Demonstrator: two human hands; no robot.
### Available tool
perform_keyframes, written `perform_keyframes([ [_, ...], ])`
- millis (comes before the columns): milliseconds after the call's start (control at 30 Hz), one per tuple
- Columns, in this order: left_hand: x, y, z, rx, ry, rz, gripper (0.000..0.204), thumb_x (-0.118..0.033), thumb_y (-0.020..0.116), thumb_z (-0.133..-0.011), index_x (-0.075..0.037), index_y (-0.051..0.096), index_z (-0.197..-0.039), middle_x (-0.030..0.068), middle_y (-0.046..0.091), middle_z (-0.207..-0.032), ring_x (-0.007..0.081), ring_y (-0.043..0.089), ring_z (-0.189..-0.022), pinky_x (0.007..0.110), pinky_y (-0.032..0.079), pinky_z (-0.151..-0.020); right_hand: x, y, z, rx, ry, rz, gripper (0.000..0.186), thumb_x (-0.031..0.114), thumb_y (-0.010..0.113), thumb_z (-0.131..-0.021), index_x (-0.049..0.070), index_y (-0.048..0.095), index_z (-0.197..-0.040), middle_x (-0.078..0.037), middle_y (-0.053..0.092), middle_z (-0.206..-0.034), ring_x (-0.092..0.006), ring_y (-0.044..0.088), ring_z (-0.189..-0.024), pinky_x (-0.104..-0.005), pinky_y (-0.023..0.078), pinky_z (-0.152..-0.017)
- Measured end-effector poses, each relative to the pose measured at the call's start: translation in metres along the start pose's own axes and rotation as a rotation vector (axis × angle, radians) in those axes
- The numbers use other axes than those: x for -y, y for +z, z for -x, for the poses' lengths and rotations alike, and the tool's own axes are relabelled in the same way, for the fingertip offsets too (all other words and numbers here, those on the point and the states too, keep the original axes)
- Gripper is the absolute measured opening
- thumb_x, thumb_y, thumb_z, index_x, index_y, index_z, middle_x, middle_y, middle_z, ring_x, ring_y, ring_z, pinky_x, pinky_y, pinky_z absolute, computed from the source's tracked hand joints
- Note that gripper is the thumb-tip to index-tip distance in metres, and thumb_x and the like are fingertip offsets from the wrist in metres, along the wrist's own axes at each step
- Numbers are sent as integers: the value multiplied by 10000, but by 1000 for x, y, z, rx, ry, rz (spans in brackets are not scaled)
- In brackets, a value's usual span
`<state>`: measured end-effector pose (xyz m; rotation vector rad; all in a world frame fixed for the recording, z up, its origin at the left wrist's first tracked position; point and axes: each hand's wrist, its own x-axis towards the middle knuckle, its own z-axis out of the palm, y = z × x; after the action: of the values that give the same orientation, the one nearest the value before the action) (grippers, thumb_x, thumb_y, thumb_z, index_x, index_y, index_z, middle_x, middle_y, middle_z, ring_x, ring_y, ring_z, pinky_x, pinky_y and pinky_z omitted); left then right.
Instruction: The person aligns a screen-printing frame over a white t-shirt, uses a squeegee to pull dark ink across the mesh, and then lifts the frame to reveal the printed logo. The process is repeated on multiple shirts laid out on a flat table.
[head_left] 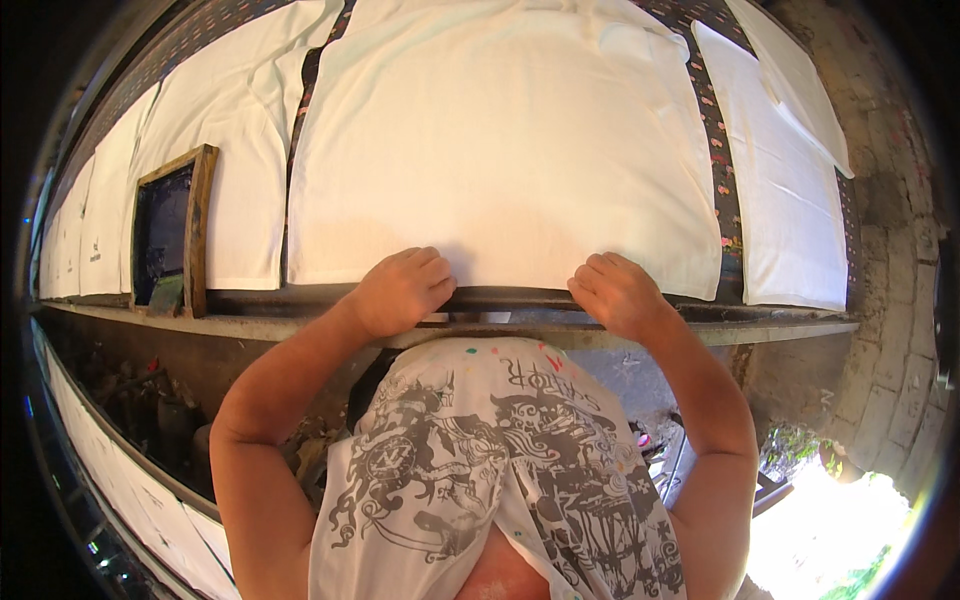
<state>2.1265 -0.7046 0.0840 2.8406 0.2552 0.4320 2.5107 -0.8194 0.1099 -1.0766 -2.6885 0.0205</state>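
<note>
A white T-shirt-like piece of cloth [500, 150] lies spread on the long table in front of me, its lower hem along the table's near edge. My left hand [408, 290] is closed on the hem left of the middle, knuckles up. Toward the right, my right hand [615, 292] pinches the same hem, fingers curled. The cloth looks smooth near the hem, with soft folds farther off. Fingertips of both hands are partly hidden beneath the knuckles.
A wooden-framed printing screen [200, 230] stands on the left, leaning on another white cloth [235, 130]. More white cloths [785, 190] lie at the right. The table's edge rail [290, 320] runs before me. A brick wall [880, 300] rises at the right.
</note>
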Motion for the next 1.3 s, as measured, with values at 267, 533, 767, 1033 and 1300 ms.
perform_keyframes([
  [267,8,-10,-6,88,-107,227,246,-200,824,-904,-35,770,-1079,73,672,-1060,307,661,-979,461,594,-844,-9,-1,6,-1,155,-123,214,214,770,-930,39,754,-1053,-77,703,-1063,-289,697,-1025,-465,574,-936],
  [533,25,16,-102,-16,-412,-57,951,-504,775,-1051,-23,399,-1781,180,297,-1904,451,280,-1748,623,267,-1408,-50,42,-23,55,731,95,946,508,763,-1067,13,391,-1783,-219,320,-1880,-447,265,-1752,-598,279,-1393],
  [767,40,13,-41,111,-627,-128,1048,-637,706,-1060,19,352,-1796,183,228,-1934,435,187,-1786,626,145,-1436,-99,29,83,87,899,222,999,498,748,-1078,-14,300,-1810,-243,242,-1913,-470,209,-1771,-635,200,-1415],
  [1033,34,4,-27,52,-622,-139,980,-635,685,-1076,19,425,-1758,206,310,-1894,486,246,-1747,661,182,-1410,-97,20,93,130,904,250,923,467,723,-1102,-1,340,-1799,-237,280,-1897,-486,271,-1739,-641,265,-1379],
  [1300,35,9,-25,11,-701,-191,969,-604,692,-1078,-9,397,-1783,225,305,-1896,495,238,-1753,666,176,-1409,-104,28,100,50,814,323,859,485,672,-1140,43,352,-1804,-234,299,-1881,-508,313,-1707,-657,294,-1358],
])
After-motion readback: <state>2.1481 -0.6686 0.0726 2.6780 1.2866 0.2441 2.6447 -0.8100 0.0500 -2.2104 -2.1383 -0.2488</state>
